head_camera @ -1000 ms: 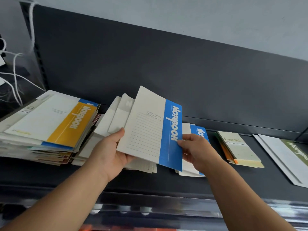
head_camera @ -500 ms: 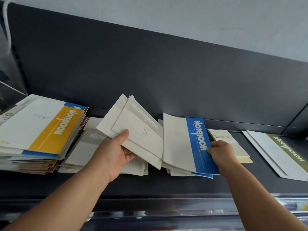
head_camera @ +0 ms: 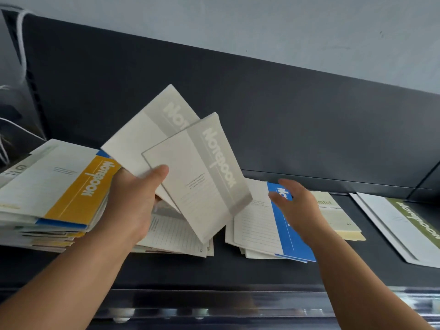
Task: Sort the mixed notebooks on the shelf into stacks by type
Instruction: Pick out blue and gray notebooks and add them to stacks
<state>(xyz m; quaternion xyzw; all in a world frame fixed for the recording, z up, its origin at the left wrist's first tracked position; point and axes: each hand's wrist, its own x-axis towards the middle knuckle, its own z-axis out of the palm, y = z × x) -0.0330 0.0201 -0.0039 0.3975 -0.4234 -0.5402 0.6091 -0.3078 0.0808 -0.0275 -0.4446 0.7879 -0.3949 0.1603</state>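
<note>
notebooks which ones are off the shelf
The two grey notebooks, gripped in the left hand; the yellow notebook, blue notebook and green notebook lie on the shelf.

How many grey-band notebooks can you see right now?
2: front grey notebook and rear grey notebook behind it, both gripped by the left hand. More may lie hidden in the pile underneath.
</note>
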